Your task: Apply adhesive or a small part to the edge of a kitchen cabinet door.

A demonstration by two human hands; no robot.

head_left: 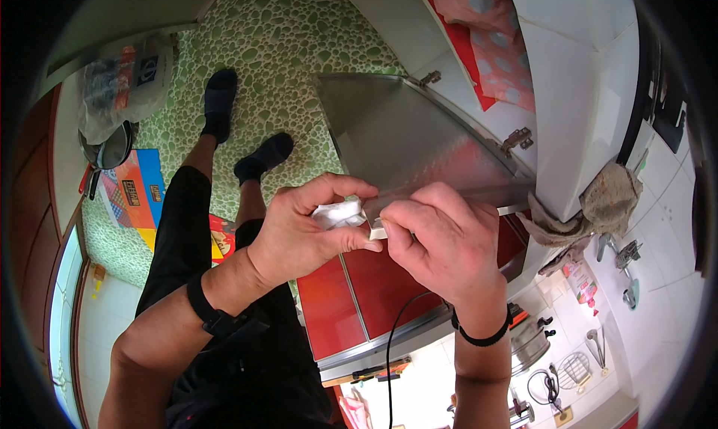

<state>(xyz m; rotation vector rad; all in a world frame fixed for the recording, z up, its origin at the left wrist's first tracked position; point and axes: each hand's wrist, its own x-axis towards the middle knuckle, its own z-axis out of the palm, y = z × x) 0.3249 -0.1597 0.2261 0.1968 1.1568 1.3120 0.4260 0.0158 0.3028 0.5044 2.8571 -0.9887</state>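
In my left hand (310,223) is a crumpled white wad of cloth or paper (338,215), between my thumb and curled fingers. The hand is at the near corner of an open cabinet door (419,141) with a grey, shiny inner face. My right hand (445,238) is closed, its thumb and forefinger pinched at that same corner, close beside the white wad. A small pale edge of the door shows between the two hands. The right hand's other fingers are folded, and the palm side is hidden.
Metal hinges (516,139) join the door to the cabinet. Red cabinet fronts (389,294) lie below my hands, with a black cord (390,354) hanging past. Grey rags (609,197) drape over the counter edge. A plastic bag (123,85), a pan (112,148) and a colourful box (138,190) stand left.
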